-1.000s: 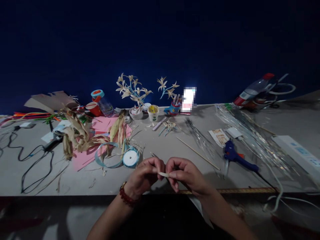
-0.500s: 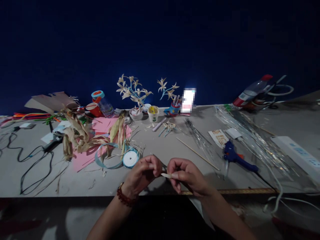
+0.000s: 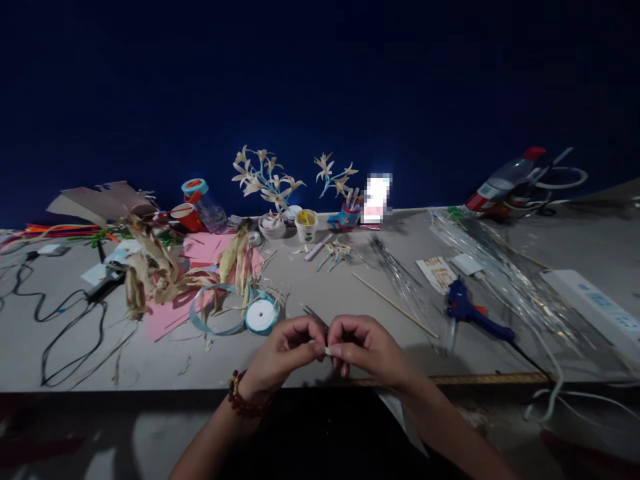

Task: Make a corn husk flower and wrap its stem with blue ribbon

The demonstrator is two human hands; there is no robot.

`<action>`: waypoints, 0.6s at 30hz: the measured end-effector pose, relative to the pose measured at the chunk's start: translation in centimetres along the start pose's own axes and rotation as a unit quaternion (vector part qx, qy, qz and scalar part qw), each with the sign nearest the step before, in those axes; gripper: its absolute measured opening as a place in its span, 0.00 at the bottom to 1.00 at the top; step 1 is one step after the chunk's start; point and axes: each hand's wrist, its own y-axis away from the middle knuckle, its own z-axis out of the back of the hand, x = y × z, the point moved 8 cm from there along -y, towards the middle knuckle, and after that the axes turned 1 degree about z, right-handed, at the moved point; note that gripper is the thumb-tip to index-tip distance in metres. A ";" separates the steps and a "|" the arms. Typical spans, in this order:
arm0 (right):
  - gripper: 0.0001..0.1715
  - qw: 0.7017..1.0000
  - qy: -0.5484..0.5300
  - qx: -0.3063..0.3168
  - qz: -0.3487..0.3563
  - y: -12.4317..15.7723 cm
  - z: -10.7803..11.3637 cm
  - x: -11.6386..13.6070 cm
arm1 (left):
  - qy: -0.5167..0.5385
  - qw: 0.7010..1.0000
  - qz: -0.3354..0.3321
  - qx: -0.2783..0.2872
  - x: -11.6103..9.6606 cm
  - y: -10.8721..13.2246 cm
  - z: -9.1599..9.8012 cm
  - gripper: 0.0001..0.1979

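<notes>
Over the table's front edge, my left hand (image 3: pixel 290 347) and my right hand (image 3: pixel 369 348) meet with thumbs and forefingers pinched. Between them is a small pale strip of corn husk (image 3: pixel 327 351), mostly covered by the fingertips. Dark pointed blades, like those of scissors (image 3: pixel 312 313), stick out on the table just behind my hands. Left of these lies a roll of light blue ribbon (image 3: pixel 261 315) with a loose loop. Dried corn husks (image 3: pixel 155 267) are heaped farther left over pink paper (image 3: pixel 167 320).
Husk flowers on blue stems (image 3: pixel 267 177) stand at the back beside a white cup (image 3: pixel 307 230). A thin stick (image 3: pixel 395 305), wires (image 3: pixel 397 267), a blue glue gun (image 3: pixel 473 313) and a power strip (image 3: pixel 595 303) lie to the right. Black cables (image 3: pixel 47 340) trail on the left.
My left hand has come closer to the right, and its thumb and forefinger now pinch the strip's other end. Less of the strip shows between the fingers.
</notes>
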 end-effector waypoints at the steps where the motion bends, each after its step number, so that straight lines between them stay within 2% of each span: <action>1: 0.09 1.000 -0.016 0.001 -0.003 0.0 0.0 -0.2 | 0.018 1.000 -0.001 -0.001 0.1 0.0 -0.1 0.08; 5: 0.08 0.992 -0.124 0.015 -0.010 -0.1 0.3 -1.2 | 0.121 0.992 -0.039 0.006 -0.4 -0.2 -0.6 0.08; 7: 0.08 0.989 -0.149 -0.001 0.005 0.0 0.8 -1.1 | 0.144 0.988 -0.059 0.005 -0.6 -0.3 -0.6 0.08; 9: 0.07 0.991 -0.128 -0.017 0.021 0.2 1.0 -0.6 | 0.141 0.988 -0.056 0.002 -0.5 -0.3 -0.5 0.07; 14: 0.08 0.998 -0.054 -0.003 0.021 0.4 -0.3 0.3 | 0.130 0.991 -0.038 -0.005 0.2 -0.2 -0.5 0.07; 18: 0.06 0.992 -0.122 -0.005 0.013 0.0 -0.2 -0.4 | 0.158 0.986 -0.056 -0.004 0.0 -0.2 -0.7 0.06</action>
